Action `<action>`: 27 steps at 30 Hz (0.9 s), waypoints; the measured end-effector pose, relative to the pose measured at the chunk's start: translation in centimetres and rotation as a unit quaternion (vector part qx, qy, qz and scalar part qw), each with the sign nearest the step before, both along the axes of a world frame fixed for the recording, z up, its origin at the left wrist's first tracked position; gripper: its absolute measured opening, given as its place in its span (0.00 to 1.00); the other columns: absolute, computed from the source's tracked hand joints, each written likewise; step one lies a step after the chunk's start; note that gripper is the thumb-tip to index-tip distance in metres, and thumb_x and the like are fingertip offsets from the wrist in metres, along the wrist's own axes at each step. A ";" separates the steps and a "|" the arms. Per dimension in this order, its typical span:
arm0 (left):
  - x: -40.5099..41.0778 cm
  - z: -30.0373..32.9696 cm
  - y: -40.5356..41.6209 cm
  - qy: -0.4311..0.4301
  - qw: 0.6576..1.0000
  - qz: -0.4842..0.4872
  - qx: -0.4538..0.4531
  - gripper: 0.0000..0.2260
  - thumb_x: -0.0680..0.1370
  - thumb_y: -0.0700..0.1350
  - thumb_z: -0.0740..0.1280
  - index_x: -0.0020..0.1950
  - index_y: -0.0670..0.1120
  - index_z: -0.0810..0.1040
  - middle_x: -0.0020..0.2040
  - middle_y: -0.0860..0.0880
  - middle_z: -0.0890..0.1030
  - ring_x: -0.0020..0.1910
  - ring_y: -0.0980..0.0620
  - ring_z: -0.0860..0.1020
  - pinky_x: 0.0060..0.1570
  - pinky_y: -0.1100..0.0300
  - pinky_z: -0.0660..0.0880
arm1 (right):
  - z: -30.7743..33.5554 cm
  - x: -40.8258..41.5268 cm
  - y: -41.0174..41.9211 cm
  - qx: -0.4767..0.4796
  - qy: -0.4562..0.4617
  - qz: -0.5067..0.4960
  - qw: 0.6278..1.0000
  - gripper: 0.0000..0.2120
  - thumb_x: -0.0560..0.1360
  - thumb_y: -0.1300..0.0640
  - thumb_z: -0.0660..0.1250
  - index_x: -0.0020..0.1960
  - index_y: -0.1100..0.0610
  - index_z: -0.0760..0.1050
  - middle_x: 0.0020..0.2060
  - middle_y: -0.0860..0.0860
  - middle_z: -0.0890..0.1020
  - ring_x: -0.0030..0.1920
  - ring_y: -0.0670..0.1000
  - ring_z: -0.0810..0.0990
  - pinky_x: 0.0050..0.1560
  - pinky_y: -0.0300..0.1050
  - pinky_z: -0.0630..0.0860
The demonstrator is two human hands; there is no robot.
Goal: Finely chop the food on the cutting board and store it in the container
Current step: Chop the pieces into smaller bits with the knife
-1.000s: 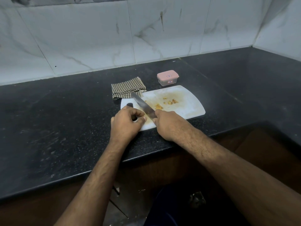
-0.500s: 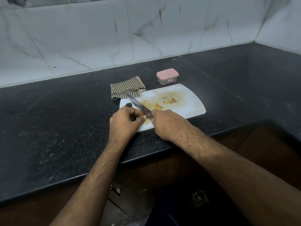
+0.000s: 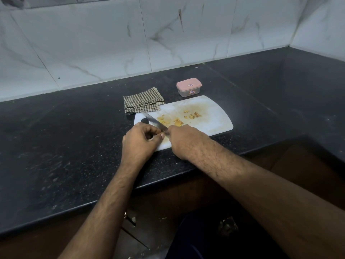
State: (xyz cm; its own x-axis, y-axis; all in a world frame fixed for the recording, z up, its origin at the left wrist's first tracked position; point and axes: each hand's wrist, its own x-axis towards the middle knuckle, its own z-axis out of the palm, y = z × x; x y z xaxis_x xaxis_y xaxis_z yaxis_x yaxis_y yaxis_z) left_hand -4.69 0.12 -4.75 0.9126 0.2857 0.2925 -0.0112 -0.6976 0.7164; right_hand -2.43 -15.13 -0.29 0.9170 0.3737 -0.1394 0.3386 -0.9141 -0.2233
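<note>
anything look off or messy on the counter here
Nothing spilled. The cutting board is stained yellowish around the food pieces, and the checked cloth lies crumpled, one corner overlapping the board. The pink-lidded container is upright and closed.

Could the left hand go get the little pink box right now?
Probably not right away. The left hand is curled over something at the near end of the cutting board, beside the knife. The pink box, lid on, sits behind the board, and nothing stands in the path.
</note>
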 end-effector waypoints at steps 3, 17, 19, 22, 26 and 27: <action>0.0 0.1 -0.1 0.006 1.000 0.000 -0.007 0.03 0.73 0.52 0.78 0.41 0.57 0.85 0.41 0.63 0.82 0.41 0.59 0.80 0.53 0.43 0.80 | 0.7 0.0 -0.5 0.007 0.013 0.007 1.000 0.16 0.81 0.58 0.60 0.69 0.54 0.69 0.46 0.54 0.72 0.43 0.54 0.71 0.43 0.50 0.70; 0.4 -0.1 0.0 0.011 1.000 0.005 -0.014 0.05 0.73 0.52 0.77 0.38 0.57 0.83 0.40 0.68 0.81 0.39 0.61 0.79 0.54 0.41 0.79 | 1.5 -0.7 -0.4 0.017 0.030 -0.023 0.999 0.15 0.82 0.55 0.61 0.69 0.52 0.69 0.53 0.53 0.78 0.49 0.53 0.77 0.45 0.48 0.76; 0.4 -0.1 0.0 0.007 1.000 0.005 -0.007 0.04 0.73 0.53 0.77 0.41 0.58 0.84 0.41 0.63 0.82 0.41 0.61 0.78 0.56 0.40 0.78 | 1.6 -0.7 -0.4 0.015 0.029 -0.020 0.999 0.15 0.82 0.55 0.61 0.68 0.52 0.69 0.53 0.53 0.78 0.49 0.53 0.77 0.46 0.48 0.75; 0.4 -0.2 -0.1 0.005 1.000 0.004 0.004 0.04 0.72 0.55 0.77 0.44 0.58 0.84 0.44 0.61 0.80 0.44 0.61 0.78 0.57 0.40 0.77 | 1.6 -0.8 -0.5 0.011 0.026 -0.008 1.000 0.15 0.82 0.56 0.61 0.69 0.52 0.69 0.50 0.53 0.77 0.48 0.53 0.76 0.44 0.47 0.73; 0.3 -0.1 -0.2 0.008 1.000 0.010 0.009 0.04 0.72 0.55 0.76 0.43 0.58 0.84 0.44 0.60 0.80 0.44 0.60 0.78 0.56 0.41 0.77 | 1.6 -0.8 -0.4 0.005 0.024 0.000 1.000 0.15 0.83 0.55 0.61 0.69 0.52 0.69 0.52 0.53 0.78 0.48 0.52 0.77 0.44 0.47 0.74; 0.3 0.0 -0.2 0.010 1.000 0.012 0.009 0.04 0.72 0.55 0.76 0.43 0.58 0.84 0.44 0.60 0.80 0.43 0.60 0.78 0.56 0.41 0.77 | 1.6 -0.8 -0.4 0.004 0.024 0.000 1.000 0.15 0.83 0.55 0.61 0.69 0.52 0.68 0.52 0.53 0.78 0.48 0.52 0.77 0.44 0.47 0.74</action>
